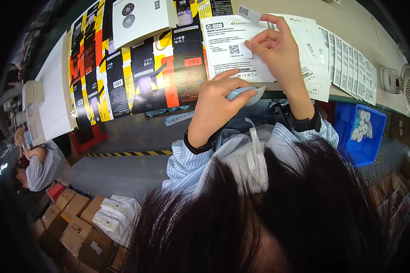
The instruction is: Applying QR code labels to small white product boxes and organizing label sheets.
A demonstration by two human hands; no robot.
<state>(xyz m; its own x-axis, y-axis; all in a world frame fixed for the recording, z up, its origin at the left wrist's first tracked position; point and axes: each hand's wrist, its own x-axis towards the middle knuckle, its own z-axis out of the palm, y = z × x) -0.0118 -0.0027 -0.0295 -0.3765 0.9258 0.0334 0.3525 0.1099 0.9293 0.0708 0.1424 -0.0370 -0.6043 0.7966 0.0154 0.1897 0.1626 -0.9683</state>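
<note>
Left fingers [234, 83] gripping pale-blue object [235, 93], right fingers [259, 47] pinching white label [243, 51]; white rolls [355, 134] in blue bin [365, 154]

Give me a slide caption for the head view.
Left hand grips a pale-blue item; right hand, over a printed sheet, touches a small label.

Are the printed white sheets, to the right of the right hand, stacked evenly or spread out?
Spread out: the printed white sheets overlap like a fan, with printed strips of several showing.
</note>
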